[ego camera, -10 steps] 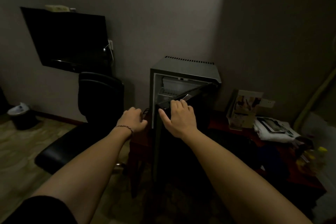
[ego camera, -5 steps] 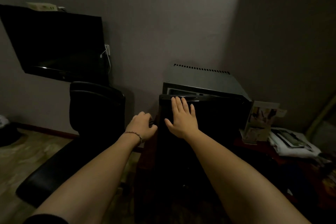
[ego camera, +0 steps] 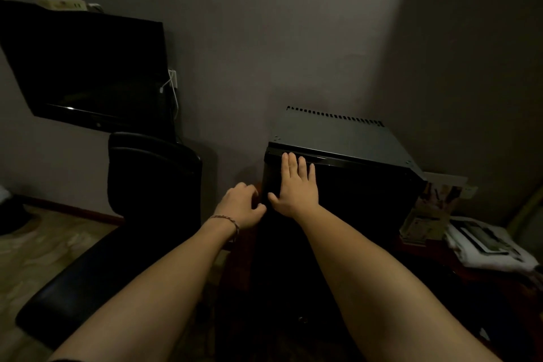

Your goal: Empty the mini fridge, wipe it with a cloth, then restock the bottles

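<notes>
The black mini fridge (ego camera: pixel 338 132) stands in the corner with its door (ego camera: pixel 361 194) closed against the body. My right hand (ego camera: pixel 295 185) lies flat on the door's upper left part, fingers straight and reaching up to the top edge. My left hand (ego camera: pixel 241 206) sits just left of the door's edge with fingers curled; I cannot tell whether it holds anything. No bottles or cloth show in this dim view.
A black office chair (ego camera: pixel 126 200) stands left of the fridge, under a wall-mounted TV (ego camera: pixel 88 67). Right of the fridge, a dark wooden table (ego camera: pixel 470 273) carries a standing brochure (ego camera: pixel 429 214) and a pile of white papers (ego camera: pixel 487 247).
The fridge door swung from half open to fully closed under my right hand. My view moved closer to the fridge and my left hand followed along the door's left edge.
</notes>
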